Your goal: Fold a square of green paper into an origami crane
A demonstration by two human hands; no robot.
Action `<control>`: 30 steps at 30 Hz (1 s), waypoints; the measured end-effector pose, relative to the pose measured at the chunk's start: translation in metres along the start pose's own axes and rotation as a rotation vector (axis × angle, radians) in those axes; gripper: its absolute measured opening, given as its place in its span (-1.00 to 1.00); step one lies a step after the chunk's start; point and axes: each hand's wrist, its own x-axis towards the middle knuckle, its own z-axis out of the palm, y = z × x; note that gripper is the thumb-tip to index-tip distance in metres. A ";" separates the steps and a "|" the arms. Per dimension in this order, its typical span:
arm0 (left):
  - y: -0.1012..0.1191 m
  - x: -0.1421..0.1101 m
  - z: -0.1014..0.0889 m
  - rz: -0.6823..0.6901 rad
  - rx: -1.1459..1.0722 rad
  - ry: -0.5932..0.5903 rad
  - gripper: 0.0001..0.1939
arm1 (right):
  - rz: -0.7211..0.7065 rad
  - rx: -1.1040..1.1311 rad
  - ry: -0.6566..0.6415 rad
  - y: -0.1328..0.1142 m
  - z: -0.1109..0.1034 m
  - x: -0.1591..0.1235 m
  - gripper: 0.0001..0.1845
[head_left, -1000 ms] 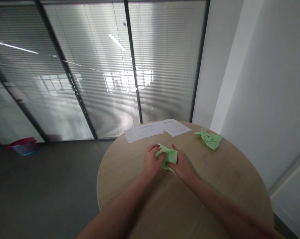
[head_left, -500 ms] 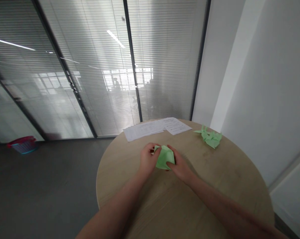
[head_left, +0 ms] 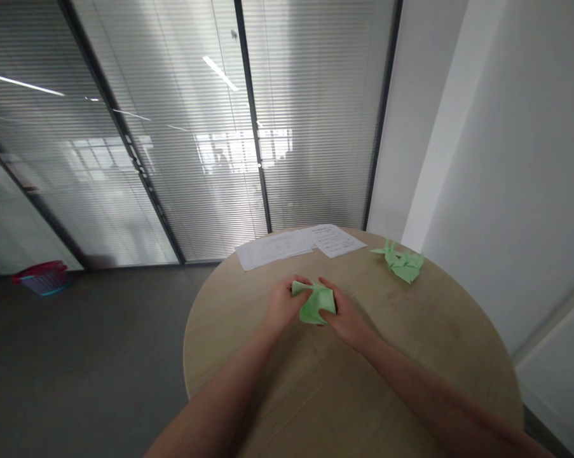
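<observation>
I have both hands out over the round wooden counter (head_left: 229, 318), close together, with one piece of green paper (head_left: 318, 306) clamped between them. The paper is in front of me, just past the middle of the view and short of the counter's far edge. My left hand (head_left: 281, 306) pinches its left side, the thumb lying across the top face and the other fingers mostly out of sight behind. My right hand (head_left: 344, 319) grips the right side, its thumb pressed on the lower right part and a finger along the upper right edge. The paper bends between the two grips, its upper left corner curling over near the left thumb. From here I cannot tell whether its underside touches the wood.

Beyond the hands, white printed sheets (head_left: 272, 250) lie flat near the far edge, partly overlapping; I cannot read the print. To the right of them, well apart from my right hand, some folded green paper (head_left: 407, 268) sits in a small cluster with points sticking up. Off to the left, a red and blue basket (head_left: 43, 278) stands on the grey floor (head_left: 100, 356), beside a glass partition with blinds (head_left: 315, 140). A white wall (head_left: 520, 159) closes the right side.
</observation>
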 end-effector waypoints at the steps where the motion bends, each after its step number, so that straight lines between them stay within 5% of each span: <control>1: -0.001 0.000 0.000 -0.012 -0.003 0.004 -0.90 | 0.008 0.015 -0.007 0.000 0.000 0.000 -0.21; 7: 0.001 -0.001 0.000 -0.026 -0.078 0.031 -0.87 | 0.174 0.251 -0.111 -0.001 0.005 -0.003 -0.14; 21: -0.008 0.003 0.001 0.036 -0.111 0.199 -0.59 | 0.135 0.276 -0.129 -0.009 0.004 -0.005 -0.27; 30: -0.012 -0.004 0.006 -0.029 -0.292 0.037 -0.41 | 0.152 0.443 0.079 -0.028 -0.011 0.000 -0.20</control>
